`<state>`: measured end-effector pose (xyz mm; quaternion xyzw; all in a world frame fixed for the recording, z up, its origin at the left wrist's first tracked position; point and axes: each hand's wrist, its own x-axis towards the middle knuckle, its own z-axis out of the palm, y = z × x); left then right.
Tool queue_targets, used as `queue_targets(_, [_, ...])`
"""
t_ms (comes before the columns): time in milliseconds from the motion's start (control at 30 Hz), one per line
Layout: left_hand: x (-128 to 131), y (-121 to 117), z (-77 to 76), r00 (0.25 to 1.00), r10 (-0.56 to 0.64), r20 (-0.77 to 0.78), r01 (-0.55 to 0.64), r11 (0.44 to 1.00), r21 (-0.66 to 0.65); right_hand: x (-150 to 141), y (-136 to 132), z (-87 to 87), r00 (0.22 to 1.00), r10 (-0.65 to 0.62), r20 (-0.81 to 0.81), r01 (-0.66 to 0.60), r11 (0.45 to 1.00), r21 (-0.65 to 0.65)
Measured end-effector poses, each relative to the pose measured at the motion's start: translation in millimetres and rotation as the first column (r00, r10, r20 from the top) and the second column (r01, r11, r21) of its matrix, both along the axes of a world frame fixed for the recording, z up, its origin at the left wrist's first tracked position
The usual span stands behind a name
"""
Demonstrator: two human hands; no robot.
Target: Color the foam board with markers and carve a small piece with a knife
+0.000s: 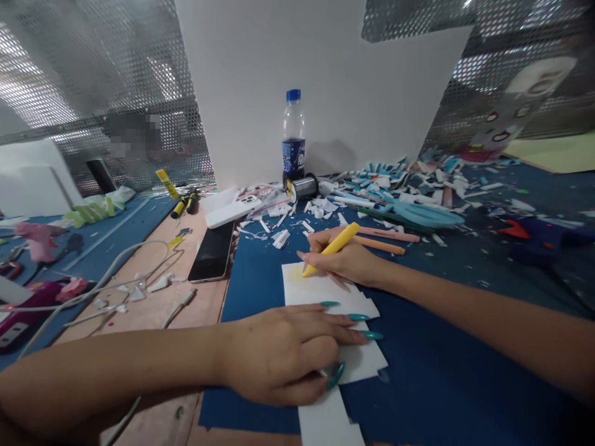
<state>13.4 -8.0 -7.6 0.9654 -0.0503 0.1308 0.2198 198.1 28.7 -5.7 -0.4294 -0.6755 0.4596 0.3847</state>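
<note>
My right hand (348, 260) is closed around a yellow marker (341, 238), its tip against the upper left part of a white paper cutout (297, 291) with stepped edges. A faint yellow patch shows on the paper by the tip. Across the lower part of the sheet lies my left hand (288, 353), fingers stretched out and pressing on it, with long teal nails. A peach marker (390, 234) and an orange marker (383, 246) lie just behind my right hand. Beneath the paper is a blue mat (251, 279).
Paper scraps (395, 179) are heaped behind, beside a wire spool (304, 187) and a bottle (294, 133). A phone (211, 253) and a white phone (232, 210) lie left. Glue guns, one pink (39, 240) and one blue (548, 235), flank the mat. A white cable (106, 272) crosses the left.
</note>
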Motion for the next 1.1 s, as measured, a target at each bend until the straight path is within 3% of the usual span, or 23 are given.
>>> queue_targets(100, [-2,0,0.8,0.999,-0.005,0.047,0.004,1.000,0.020,0,-1,-2.5,0.992,-0.024,-0.127,0.022,1.000,-0.021])
queue_targets(167, [-5,2,0.0,0.982,0.043,0.183,-0.043,0.999,-0.005,0,0,-5.1,0.979,-0.061,-0.195,0.058,0.998,-0.020])
queue_targets(200, [-8,4,-1.0,0.954,0.104,0.282,-0.100,0.995,-0.028,0,0,-6.6,0.972,-0.086,-0.218,0.085,0.996,-0.013])
queue_targets(267, [-12,10,-3.7,0.857,0.323,0.402,-0.340,0.940,-0.030,-1,2,-9.2,0.954,-0.141,-0.266,0.148,0.989,0.005])
queue_targets(367, [-15,21,-6.6,0.783,0.480,0.395,-0.506,0.861,-0.043,0,0,-11.0,0.912,-0.232,-0.338,0.257,0.966,0.029])
queue_targets(467, [-14,28,-5.5,0.762,0.574,0.301,-0.595,0.803,-0.026,6,-7,-7.9,0.868,-0.290,-0.403,0.336,0.941,0.046])
queue_targets(567, [-13,30,-3.2,0.766,0.606,0.217,-0.620,0.785,-0.004,15,-19,0.7,0.848,-0.278,-0.452,0.323,0.946,0.023])
queue_targets(733, [-13,30,-4.2,0.762,0.629,0.157,-0.637,0.771,0.002,12,-34,14.7,0.858,-0.145,-0.493,0.149,0.988,-0.032])
queue_targets(900, [-15,32,-10.0,0.764,0.625,0.159,-0.636,0.771,0.024,2,-42,11.8,0.887,-0.062,-0.458,0.037,0.997,-0.063])
queue_targets(1100, [-15,31,-10.2,0.802,0.561,0.206,-0.588,0.803,0.099,0,-44,9.9,0.909,-0.027,-0.417,-0.004,0.997,-0.073])
